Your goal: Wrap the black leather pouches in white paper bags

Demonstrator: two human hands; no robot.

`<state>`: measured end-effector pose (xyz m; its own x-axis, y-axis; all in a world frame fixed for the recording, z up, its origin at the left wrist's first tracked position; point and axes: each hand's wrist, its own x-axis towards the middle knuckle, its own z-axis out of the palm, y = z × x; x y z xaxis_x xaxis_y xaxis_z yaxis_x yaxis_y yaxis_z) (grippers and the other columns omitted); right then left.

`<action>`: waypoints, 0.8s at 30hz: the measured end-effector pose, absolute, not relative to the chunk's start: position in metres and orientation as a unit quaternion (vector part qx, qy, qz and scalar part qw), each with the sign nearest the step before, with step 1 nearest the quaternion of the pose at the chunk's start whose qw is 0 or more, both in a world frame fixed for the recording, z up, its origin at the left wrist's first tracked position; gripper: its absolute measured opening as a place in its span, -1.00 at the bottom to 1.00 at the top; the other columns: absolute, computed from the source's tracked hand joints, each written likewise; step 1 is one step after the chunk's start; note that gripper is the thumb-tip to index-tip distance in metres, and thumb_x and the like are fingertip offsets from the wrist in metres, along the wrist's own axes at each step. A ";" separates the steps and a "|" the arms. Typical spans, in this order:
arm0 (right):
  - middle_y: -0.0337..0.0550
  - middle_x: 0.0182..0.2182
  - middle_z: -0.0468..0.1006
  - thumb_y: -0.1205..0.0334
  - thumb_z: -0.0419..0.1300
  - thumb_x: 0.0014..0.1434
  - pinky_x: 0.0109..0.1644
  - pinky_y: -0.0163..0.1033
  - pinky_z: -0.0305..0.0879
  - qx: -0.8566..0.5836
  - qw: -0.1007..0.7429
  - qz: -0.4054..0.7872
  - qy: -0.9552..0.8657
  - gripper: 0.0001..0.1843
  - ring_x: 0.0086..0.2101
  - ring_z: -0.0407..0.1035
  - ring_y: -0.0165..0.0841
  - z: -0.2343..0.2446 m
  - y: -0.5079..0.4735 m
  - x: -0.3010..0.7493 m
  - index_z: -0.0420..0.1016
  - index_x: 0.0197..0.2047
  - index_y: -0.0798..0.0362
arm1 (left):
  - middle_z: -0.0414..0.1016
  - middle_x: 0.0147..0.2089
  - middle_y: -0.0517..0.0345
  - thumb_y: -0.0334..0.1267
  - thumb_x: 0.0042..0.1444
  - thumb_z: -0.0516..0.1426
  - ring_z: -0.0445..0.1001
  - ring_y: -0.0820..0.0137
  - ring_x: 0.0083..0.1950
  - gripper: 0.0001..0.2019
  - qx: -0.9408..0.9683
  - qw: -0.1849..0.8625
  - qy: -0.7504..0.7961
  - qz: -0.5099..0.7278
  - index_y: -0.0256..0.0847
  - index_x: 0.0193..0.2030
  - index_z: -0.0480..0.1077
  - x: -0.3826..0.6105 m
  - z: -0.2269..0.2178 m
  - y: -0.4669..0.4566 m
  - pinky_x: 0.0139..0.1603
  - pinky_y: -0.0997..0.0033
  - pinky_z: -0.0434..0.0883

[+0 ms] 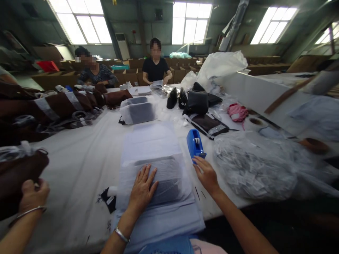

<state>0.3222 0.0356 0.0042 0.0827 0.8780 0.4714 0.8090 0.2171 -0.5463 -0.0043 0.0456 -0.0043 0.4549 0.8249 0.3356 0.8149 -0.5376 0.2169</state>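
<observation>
My left hand (143, 185) lies flat, fingers spread, on a dark rectangular item (168, 180) that shows through thin white tissue paper (181, 169). This bundle rests on a stack of white paper sheets (182, 215). At the front of a blue tape dispenser (193, 141), my right hand (206, 174) has its thumb and fingers closed at the cutter end, where the tape comes off. The clear tape itself hardly shows. Left of the stack lies a small black piece with a white label (109, 201).
A co-worker's hand (34, 197) holds a brown bag (21, 173) at the left edge. Ahead stand a tissue-wrapped grey bag (139, 111) and black bags (197, 102). A clear plastic sack of packets (254, 165) lies right. Two people sit across the table.
</observation>
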 end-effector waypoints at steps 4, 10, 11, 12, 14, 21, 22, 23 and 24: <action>-0.02 0.24 0.29 -0.01 0.19 0.18 0.39 0.10 -0.16 -0.721 0.458 0.085 -0.513 -0.59 0.27 0.04 -0.07 0.025 0.067 0.360 0.55 -0.01 0.05 | -0.04 0.47 0.00 -0.08 0.30 0.01 -0.07 0.11 0.47 -0.46 0.850 0.013 0.482 0.213 -0.08 0.39 0.09 -0.004 -0.006 0.046 0.38 -0.10 0.16; 0.13 0.05 0.48 -0.15 0.32 -0.06 0.12 0.06 0.29 -0.741 0.487 0.252 -0.387 -0.56 0.00 0.39 0.01 0.015 0.110 0.376 0.63 -0.40 0.12 | -0.04 0.47 -0.01 -0.08 0.30 0.01 -0.06 0.10 0.47 -0.46 0.850 0.008 0.481 0.212 -0.09 0.39 0.09 -0.004 -0.007 0.046 0.36 -0.11 0.18; 0.14 0.07 0.47 -0.16 0.33 -0.08 0.00 -0.01 0.39 -0.734 0.501 0.264 -0.375 -0.53 -0.09 0.45 -0.04 0.014 0.111 0.374 0.64 -0.38 0.14 | -0.03 0.47 -0.02 -0.07 0.30 0.01 -0.06 0.10 0.47 -0.46 0.851 0.006 0.481 0.210 -0.09 0.39 0.09 -0.004 -0.007 0.046 0.36 -0.11 0.19; 0.15 0.10 0.44 -0.16 0.34 -0.10 -0.11 -0.08 0.43 -0.726 0.517 0.272 -0.364 -0.51 -0.16 0.48 -0.10 0.014 0.112 0.371 0.64 -0.35 0.15 | -0.03 0.47 -0.02 -0.07 0.30 0.01 -0.06 0.09 0.47 -0.46 0.851 0.004 0.481 0.208 -0.10 0.39 0.09 -0.004 -0.008 0.046 0.36 -0.11 0.19; 0.17 0.16 0.38 -0.16 0.36 -0.12 -0.21 -0.16 0.45 -0.713 0.546 0.273 -0.345 -0.48 -0.20 0.49 -0.15 0.017 0.108 0.364 0.64 -0.32 0.18 | -0.04 0.47 -0.03 -0.07 0.30 0.01 -0.06 0.10 0.47 -0.46 0.853 0.000 0.481 0.204 -0.10 0.39 0.09 -0.004 -0.008 0.046 0.36 -0.11 0.19; 0.02 0.08 0.49 -0.03 0.41 -0.04 0.13 -0.08 0.36 -0.652 0.646 0.248 -0.311 -0.60 0.05 0.38 -0.09 0.041 0.067 0.342 0.64 -0.22 0.10 | -0.05 0.47 0.00 -0.07 0.30 0.01 -0.08 0.10 0.48 -0.44 0.851 0.009 0.483 0.206 -0.08 0.40 0.06 -0.004 -0.007 0.046 0.37 -0.11 0.17; 0.00 0.03 0.52 -0.02 0.42 -0.03 0.13 -0.06 0.37 -0.650 0.645 0.268 -0.299 -0.60 0.05 0.39 -0.09 0.041 0.060 0.341 0.64 -0.20 0.09 | -0.05 0.47 0.00 -0.07 0.30 0.01 -0.07 0.10 0.48 -0.44 0.850 0.011 0.483 0.209 -0.07 0.40 0.06 -0.004 -0.007 0.046 0.38 -0.11 0.16; 0.00 -0.01 0.56 -0.03 0.41 -0.03 0.11 -0.06 0.40 -0.647 0.643 0.294 -0.284 -0.59 0.04 0.40 -0.09 0.039 0.054 0.339 0.64 -0.19 0.09 | -0.05 0.47 0.01 -0.07 0.30 0.01 -0.07 0.10 0.48 -0.44 0.850 0.014 0.483 0.211 -0.06 0.40 0.05 -0.004 -0.007 0.046 0.38 -0.11 0.16; 0.00 -0.06 0.58 -0.04 0.41 -0.02 0.07 -0.06 0.44 -0.644 0.641 0.322 -0.267 -0.59 0.02 0.42 -0.09 0.036 0.048 0.338 0.63 -0.19 0.08 | -0.05 0.47 0.02 -0.08 0.30 0.01 -0.07 0.10 0.47 -0.44 0.849 0.017 0.483 0.213 -0.05 0.40 0.05 -0.004 -0.008 0.046 0.38 -0.11 0.15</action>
<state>0.3378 0.0481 0.0364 0.6501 0.7565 -0.0712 -0.0677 -0.0356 -0.9971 -0.0039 0.0461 -0.0076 0.4424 0.8278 0.3450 0.8135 -0.5324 0.2341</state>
